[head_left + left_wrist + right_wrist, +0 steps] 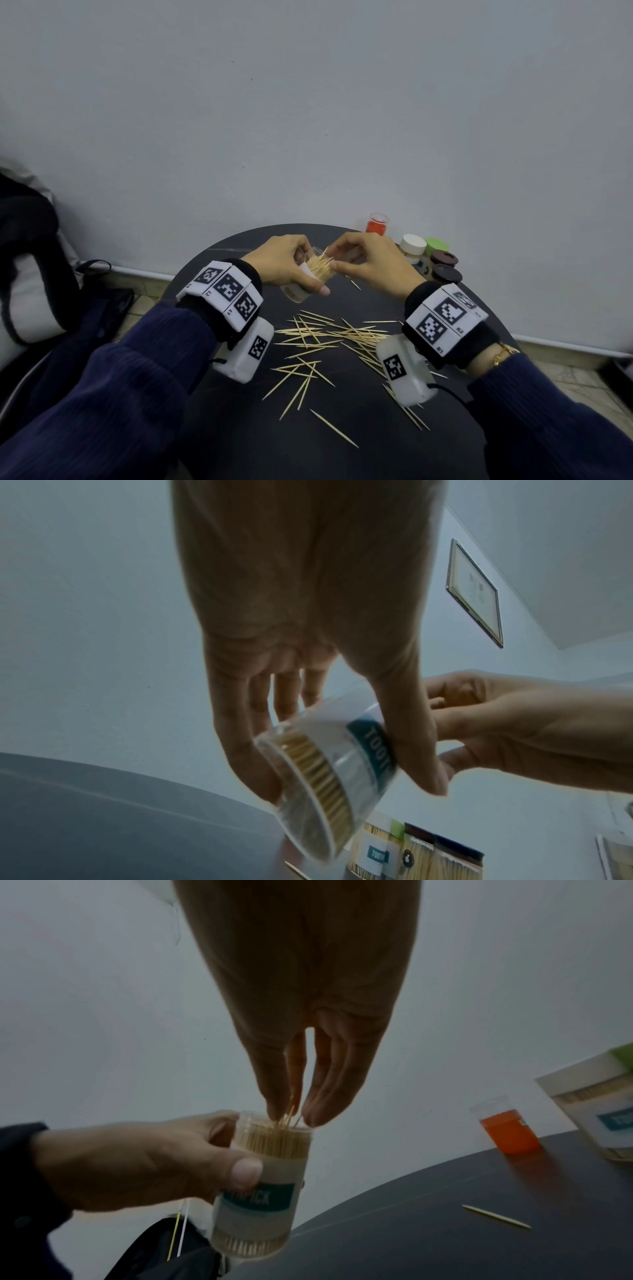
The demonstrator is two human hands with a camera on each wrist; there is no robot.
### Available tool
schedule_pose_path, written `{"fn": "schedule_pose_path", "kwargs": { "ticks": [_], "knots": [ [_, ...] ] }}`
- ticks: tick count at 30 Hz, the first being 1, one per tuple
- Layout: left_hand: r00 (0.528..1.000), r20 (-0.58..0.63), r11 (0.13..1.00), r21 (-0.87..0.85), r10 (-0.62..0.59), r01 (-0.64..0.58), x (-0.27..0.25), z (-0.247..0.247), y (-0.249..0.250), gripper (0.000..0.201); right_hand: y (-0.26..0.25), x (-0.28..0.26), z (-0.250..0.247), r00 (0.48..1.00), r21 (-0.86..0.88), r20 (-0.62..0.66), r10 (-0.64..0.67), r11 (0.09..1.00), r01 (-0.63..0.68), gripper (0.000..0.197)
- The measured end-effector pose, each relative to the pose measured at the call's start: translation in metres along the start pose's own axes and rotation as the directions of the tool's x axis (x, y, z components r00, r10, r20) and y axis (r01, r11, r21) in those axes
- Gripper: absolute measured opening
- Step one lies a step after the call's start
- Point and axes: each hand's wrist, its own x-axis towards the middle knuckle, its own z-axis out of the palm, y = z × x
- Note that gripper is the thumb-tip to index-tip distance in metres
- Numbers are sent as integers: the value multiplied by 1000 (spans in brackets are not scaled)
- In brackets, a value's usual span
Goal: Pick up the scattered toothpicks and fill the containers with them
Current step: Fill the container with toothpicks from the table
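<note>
The left hand (277, 262) grips a clear plastic container (263, 1185) above the far middle of the table (239, 428), thumb pressed on its near side and fingers curled round the far side; the container tilts with its open mouth toward the right. It is packed nearly full of toothpicks standing on end, and its white label carries a teal band with part of the word TOOTHPICK. The right hand (370, 263) meets it at the mouth, fingertips (277, 1110) pressed together and pinching a small bunch of toothpicks (320, 265) whose lower ends sit among those already inside. On the far right edge of the table stands a group of closed containers: one with a white lid (413, 244), one with a green lid (436, 246) and two with dark brown lids (444, 266), all showing toothpicks through their walls in the left wrist view. Just beyond them, at the far edge, is an open clear container with an orange label (377, 223). Scattered toothpicks (329, 342) lie crisscrossed on the round black table near the person, between the two wrists, with a single one (496, 1217) lying apart close to the right hand. A plain pale wall rises behind the table, a framed picture (476, 593) hangs on it, and a dark bag (37, 260) sits on the floor to the left.
</note>
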Motion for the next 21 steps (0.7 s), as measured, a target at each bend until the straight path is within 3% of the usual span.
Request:
{"fn": "schedule_pose_path", "kwargs": {
  "ticks": [3, 7, 13, 18, 21],
  "knots": [
    [1000, 10, 1000, 27, -2, 1, -1, 1, 1, 57, -1, -1, 2, 999, 62, 33, 36, 997, -38, 14],
    [999, 46, 999, 49, 9, -11, -1, 4, 3, 58, 0, 4, 4, 997, 13, -44, 55, 998, -55, 8],
    [999, 36, 998, 67, 2, -4, -1, 2, 2, 60, -1, 4, 3, 997, 50, 60, 54, 997, -57, 10],
    [1000, 23, 999, 42, 11, -12, -1, 1, 4, 59, 1, 5, 0, 999, -23, -28, 37, 999, -38, 11],
    [1000, 18, 998, 54, -8, 7, -1, 0, 1, 60, 1, 2, 0, 999, 16, 32, 38, 999, -39, 16]
  ]
}}
